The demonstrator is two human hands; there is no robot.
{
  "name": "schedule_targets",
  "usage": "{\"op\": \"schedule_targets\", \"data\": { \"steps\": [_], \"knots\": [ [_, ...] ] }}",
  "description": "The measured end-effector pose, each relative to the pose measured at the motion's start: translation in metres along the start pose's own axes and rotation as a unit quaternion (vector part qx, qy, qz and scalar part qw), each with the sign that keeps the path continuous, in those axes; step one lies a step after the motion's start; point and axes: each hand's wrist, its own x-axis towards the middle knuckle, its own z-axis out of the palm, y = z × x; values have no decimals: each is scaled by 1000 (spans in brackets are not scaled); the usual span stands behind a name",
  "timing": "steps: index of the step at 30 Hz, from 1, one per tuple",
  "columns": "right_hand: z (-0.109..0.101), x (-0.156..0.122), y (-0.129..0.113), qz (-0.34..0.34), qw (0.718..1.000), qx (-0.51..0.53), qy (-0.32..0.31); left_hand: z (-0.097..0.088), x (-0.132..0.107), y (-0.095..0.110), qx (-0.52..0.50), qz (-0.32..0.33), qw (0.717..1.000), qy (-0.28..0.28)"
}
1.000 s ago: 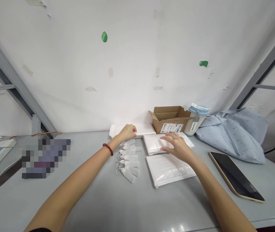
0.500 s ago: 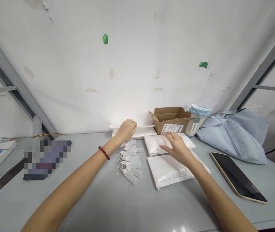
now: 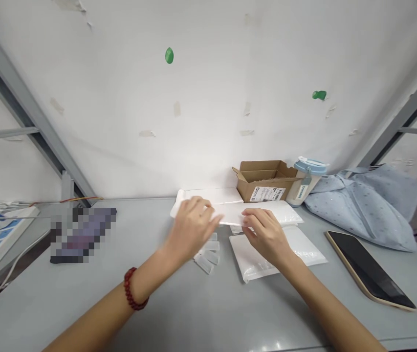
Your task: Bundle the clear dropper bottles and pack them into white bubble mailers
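Note:
My left hand (image 3: 191,226), slightly blurred and wearing a red bead bracelet on the wrist (image 3: 135,288), is closed at the left part of a white padded envelope (image 3: 230,213). My right hand (image 3: 269,238) has its bent fingers and thumb on the near edge of that envelope, which is raised off the table. A second white padded envelope (image 3: 285,254) lies flat below my right hand. Beneath my left forearm and hand, several small clear plastic bottles (image 3: 206,259) are partly covered. Another white envelope (image 3: 225,196) lies behind, against the wall.
At the back stands an open cardboard box (image 3: 267,182), with a blue-lidded cup (image 3: 306,181) beside it. A light blue cloth bag (image 3: 358,210) and a phone (image 3: 369,269) lie to the right. On the left are a pixelated dark item (image 3: 83,237) and a power strip (image 3: 5,239).
My left hand has moved closer and taken hold of an envelope, which is now lifted between both hands. My right hand's fingers have closed on its edge. The view has shifted slightly.

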Motion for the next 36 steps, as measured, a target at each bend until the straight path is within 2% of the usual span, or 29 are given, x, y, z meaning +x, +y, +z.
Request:
{"op": "schedule_targets", "data": {
  "steps": [2, 4, 5, 6, 8, 9, 10, 11, 12, 14, 16, 20, 25, 29, 36],
  "knots": [
    [-2, 1, 2, 8, 1000, -10, 13, -7, -3, -16, -29, -144, 989, 14],
    [-4, 1, 2, 15, 1000, -12, 16, -14, -9, -32, -93, -287, 953, -14],
    [-5, 2, 1, 19, 1000, -9, 13, -16, -13, -39, -166, -357, 918, -44],
    [-4, 1, 0, 26, 1000, -4, 8, -18, -17, -44, -270, -408, 868, -89],
    [-2, 1, -4, 36, 999, 6, -4, -22, -26, -49, -455, -471, 739, -157],
    [-1, 0, -6, 39, 999, 11, -9, -24, -31, -49, -518, -490, 680, -174],
    [1, -1, -8, 39, 999, 15, -12, -25, -34, -48, -554, -506, 636, -177],
    [2, -1, -9, 36, 999, 19, -16, -26, -37, -46, -572, -520, 611, -169],
    [3, -2, -11, 31, 999, 23, -20, -26, -40, -44, -579, -529, 599, -158],
    [2, -2, -15, 15, 998, 36, -46, -24, -44, -39, -589, -522, 601, -140],
    [-1, -1, -18, -11, 994, 47, -100, -20, -46, -33, -595, -496, 618, -133],
    [-11, 2, -26, -52, 973, 74, -213, -9, -50, -16, -594, -444, 651, -159],
    [-19, 3, -38, -43, 945, 148, -289, 0, -53, 10, -578, -412, 679, -186],
    [-19, 2, -40, -38, 938, 172, -300, 0, -54, 19, -574, -393, 695, -182],
    [-15, 3, -29, -27, 952, 158, -262, -1, -52, 10, -566, -419, 692, -161]
  ]
}}
